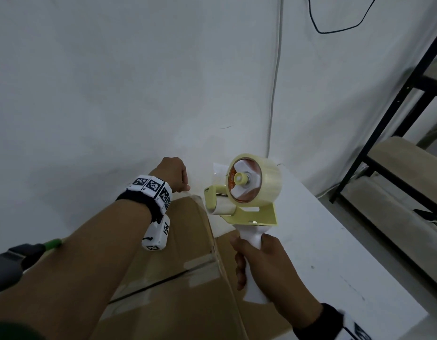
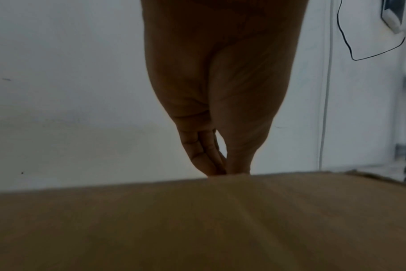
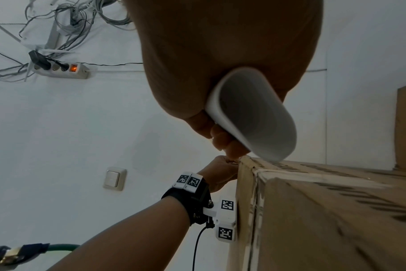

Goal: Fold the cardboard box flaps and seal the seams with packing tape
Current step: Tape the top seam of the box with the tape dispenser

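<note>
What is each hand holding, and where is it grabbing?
The right hand grips the tape gun by its white handle. The left hand reaches over the box's far edge; what its fingers pinch cannot be told.

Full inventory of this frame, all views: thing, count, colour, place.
cardboard box: 1, brown, on the white table, clear tape on its seams
tape dispenser: 1, yellow with white handle, above box's far right edge
tape roll: 1, clear, on dispenser
table: 1, white, under box
shelf rack: 1, black frame, right
power strip: 1, white, on wall
light switch: 1, white, wall
left hand: at box's far edge, fingertips pinched together
right hand: grips dispenser handle
</note>
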